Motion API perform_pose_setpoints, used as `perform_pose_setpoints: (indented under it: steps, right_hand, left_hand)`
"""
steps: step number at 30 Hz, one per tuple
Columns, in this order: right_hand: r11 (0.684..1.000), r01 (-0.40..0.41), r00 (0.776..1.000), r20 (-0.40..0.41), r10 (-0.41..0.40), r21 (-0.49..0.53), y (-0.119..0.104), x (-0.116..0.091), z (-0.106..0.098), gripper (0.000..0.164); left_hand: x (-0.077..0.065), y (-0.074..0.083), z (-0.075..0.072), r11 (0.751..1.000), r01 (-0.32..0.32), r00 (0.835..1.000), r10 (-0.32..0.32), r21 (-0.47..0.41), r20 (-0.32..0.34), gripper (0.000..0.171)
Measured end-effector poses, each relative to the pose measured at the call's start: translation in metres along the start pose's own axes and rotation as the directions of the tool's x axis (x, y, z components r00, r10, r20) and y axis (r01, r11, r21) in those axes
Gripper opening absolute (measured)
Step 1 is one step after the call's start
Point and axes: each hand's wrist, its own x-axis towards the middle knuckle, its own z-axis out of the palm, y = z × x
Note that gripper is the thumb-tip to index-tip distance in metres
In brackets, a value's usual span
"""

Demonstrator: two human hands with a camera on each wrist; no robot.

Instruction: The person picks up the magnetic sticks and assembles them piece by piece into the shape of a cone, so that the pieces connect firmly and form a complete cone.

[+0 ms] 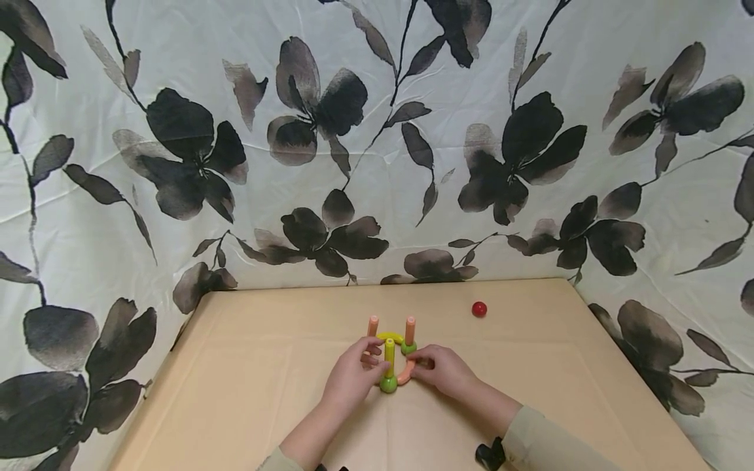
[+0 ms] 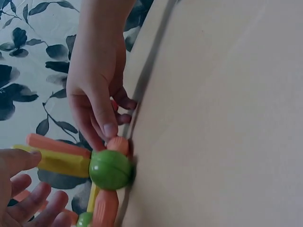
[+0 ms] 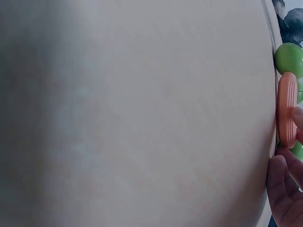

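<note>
A small structure of toy rods and balls stands on the table. At its near corner an upright yellow rod (image 1: 389, 356) rises from a green ball (image 1: 388, 384). My left hand (image 1: 351, 374) is beside that rod, its thumb against it and its other fingers loosely spread. My right hand (image 1: 446, 373) pinches the curved orange rod (image 1: 405, 373) on the right side, which runs between the near ball and another green ball (image 1: 408, 348). Two upright orange rods (image 1: 410, 329) stand farther back, with a curved yellow rod (image 1: 391, 337) between them. My left hand hides the structure's left side.
A red ball (image 1: 480, 309) lies alone toward the back right of the tan tabletop (image 1: 530, 353). Behind the table and along its sides hangs a white cloth (image 1: 412, 216) with dark flowers.
</note>
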Motion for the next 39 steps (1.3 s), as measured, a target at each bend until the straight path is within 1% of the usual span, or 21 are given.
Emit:
perform_pose_setpoints:
  steps: [3,6,10,13,15,19,21,24,28,31,35,39]
  right_hand:
    - [1.0,0.013,1.0,0.002,-0.013,-0.003,0.0,0.0,0.0,0.03]
    - [1.0,0.027,1.0,-0.003,-0.027,-0.001,0.001,0.001,0.0,0.031]
    - [0.999,0.041,0.999,-0.016,-0.041,0.005,0.001,0.001,0.0,0.032]
    - [0.999,0.04,0.999,-0.015,-0.039,0.011,0.001,0.001,-0.001,0.033]
    - [0.999,0.045,0.999,-0.015,-0.045,0.014,0.001,0.001,-0.001,0.033]
    - [0.998,0.06,0.998,-0.019,-0.06,0.014,0.001,0.0,0.0,0.033]
    - [0.998,0.067,0.997,-0.025,-0.067,0.011,0.002,0.0,0.0,0.032]
    - [0.996,0.084,0.996,-0.036,-0.084,0.006,0.002,-0.001,-0.001,0.032]
    - [0.998,0.053,0.997,-0.053,-0.052,0.015,0.002,-0.002,-0.006,0.029]
    - [1.0,-0.006,0.997,-0.078,0.008,0.022,0.001,-0.002,-0.012,0.028]
    - [0.999,-0.041,0.99,-0.134,0.044,0.029,0.002,-0.002,-0.021,0.03]
    - [0.998,-0.051,0.98,-0.194,0.054,0.022,0.007,-0.001,-0.031,0.034]
  left_hand:
    - [-0.002,-0.005,-0.007,0.998,0.005,1.0,-0.004,0.059,-0.013,0.035]
    - [-0.003,-0.013,-0.013,0.993,0.027,0.999,-0.024,0.112,-0.028,0.035]
    - [-0.003,-0.023,-0.017,0.982,0.077,0.997,-0.073,0.171,-0.028,0.046]
    - [-0.001,-0.028,-0.018,0.971,0.1,0.995,-0.098,0.216,-0.02,0.053]
    - [0.001,-0.031,-0.017,0.966,0.111,0.994,-0.111,0.235,-0.012,0.056]
    - [0.005,-0.036,-0.014,0.968,0.122,0.991,-0.131,0.217,0.026,0.06]
    - [0.007,-0.039,-0.012,0.972,0.112,0.991,-0.125,0.204,0.05,0.061]
    - [0.008,-0.041,-0.011,0.976,0.095,0.992,-0.109,0.199,0.065,0.063]
    - [0.008,-0.043,-0.009,0.975,0.083,0.993,-0.098,0.207,0.063,0.064]
    - [0.008,-0.042,-0.01,0.976,0.076,0.994,-0.092,0.205,0.067,0.064]
    - [0.008,-0.041,-0.01,0.977,0.083,0.993,-0.099,0.197,0.069,0.064]
    - [0.008,-0.04,-0.01,0.977,0.091,0.992,-0.105,0.192,0.065,0.065]
